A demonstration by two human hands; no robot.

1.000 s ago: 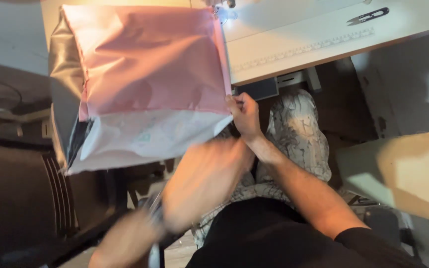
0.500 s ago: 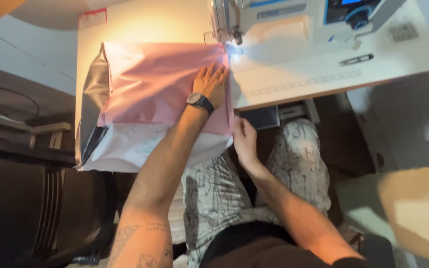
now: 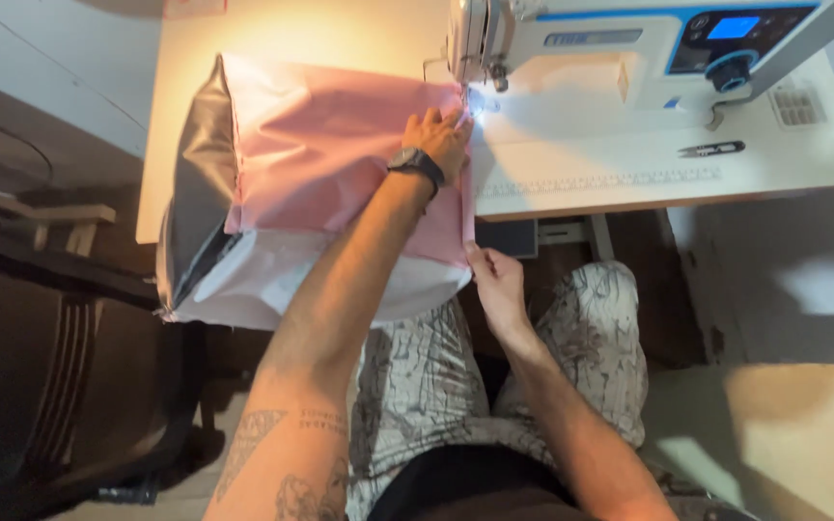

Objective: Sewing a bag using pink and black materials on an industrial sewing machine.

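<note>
A pink fabric piece (image 3: 330,154) with a white lower part and a grey lining on its left lies over the sewing table (image 3: 571,188). My left hand (image 3: 439,135), with a dark wristwatch, lies flat on the fabric's right edge, just beside the needle of the white sewing machine (image 3: 629,48). My right hand (image 3: 494,280) pinches the fabric's lower right corner below the table's front edge.
A small black thread snip (image 3: 711,149) lies on the table to the right, near a printed ruler strip (image 3: 600,180). A dark chair (image 3: 50,357) stands at the left. My knees in patterned trousers (image 3: 591,328) sit under the table.
My left hand came up from my lap, settled on the pink fabric and slid toward the needle. My right hand stayed on the lower right corner. The view shifted toward the machine.
</note>
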